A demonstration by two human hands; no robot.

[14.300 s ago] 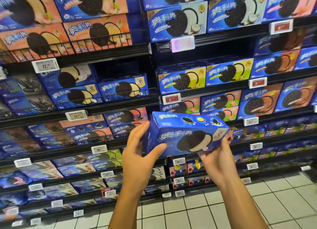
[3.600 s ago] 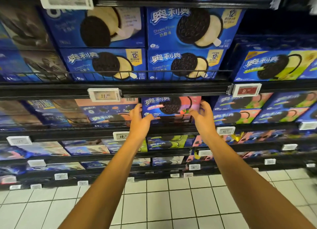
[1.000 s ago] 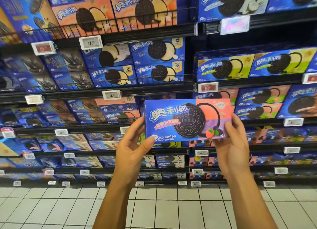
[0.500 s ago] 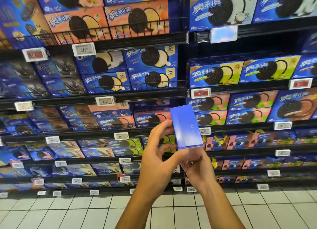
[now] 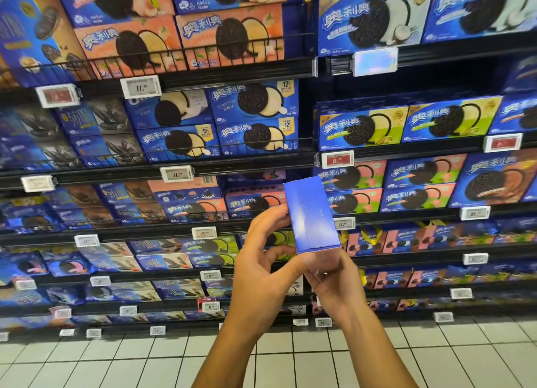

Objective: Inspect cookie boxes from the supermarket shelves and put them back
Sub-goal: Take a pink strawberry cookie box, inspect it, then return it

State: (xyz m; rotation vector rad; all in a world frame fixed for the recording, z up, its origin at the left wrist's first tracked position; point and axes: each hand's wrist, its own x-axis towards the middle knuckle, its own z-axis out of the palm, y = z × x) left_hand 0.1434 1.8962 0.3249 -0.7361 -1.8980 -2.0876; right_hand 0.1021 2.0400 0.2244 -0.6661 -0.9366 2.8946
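Head view looks at a long wall of supermarket shelves (image 5: 186, 171), dark rails one over another, filled with blue cookie boxes that show a black sandwich cookie on the front. On the upper left rows the boxes (image 5: 232, 34) are orange-pink, on the upper right they are blue with a white cream picture (image 5: 367, 21), and below these stand yellow-green ones (image 5: 363, 126). Small price tags (image 5: 141, 87) hang on the shelf edges, some white and some red (image 5: 337, 159). Under the lowest shelf lies a floor of pale tiles (image 5: 319, 355). In front of the shelves, near the middle of the picture, two bare forearms come up from the bottom edge and meet at one cookie box (image 5: 311, 214). This box is held in the air, well apart from the shelves, turned so that a narrow plain blue side faces the camera — its lower part looks pinkish. The box stands nearly upright, a little tilted to the left at the top. The left hand (image 5: 261, 268) is at the left of the box; its fingers (image 5: 273, 217) are bent and touch the left edge, and the thumb reaches to the lower corner. The right hand (image 5: 334, 283) is under the box and grips its lower end — the box rises above this hand.
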